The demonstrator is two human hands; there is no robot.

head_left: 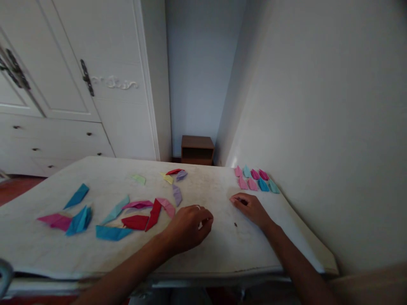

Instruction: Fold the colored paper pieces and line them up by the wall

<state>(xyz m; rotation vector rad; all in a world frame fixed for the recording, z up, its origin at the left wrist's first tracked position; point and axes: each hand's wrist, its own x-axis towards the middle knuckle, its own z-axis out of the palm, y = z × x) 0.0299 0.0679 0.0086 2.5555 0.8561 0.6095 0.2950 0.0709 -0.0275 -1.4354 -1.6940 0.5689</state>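
My left hand (187, 226) rests on the white table (222, 245) with its fingers curled inward; I cannot make out anything in them. It lies just right of a red folded paper (154, 214) and a pink one (168, 206). My right hand (249, 207) lies farther right with its fingers closed on a small pink folded paper (239, 200) pressed to the tabletop. A tidy group of several pink and teal folded pieces (256, 178) sits beyond my right hand, near the wall.
Loose folded papers in blue (76, 196), teal, magenta (55, 220), purple (177, 195), yellow and green lie scattered over the table's left half. A white wardrobe (79, 84) stands behind on the left, a small brown cabinet (197, 149) in the corner, a wall along the right.
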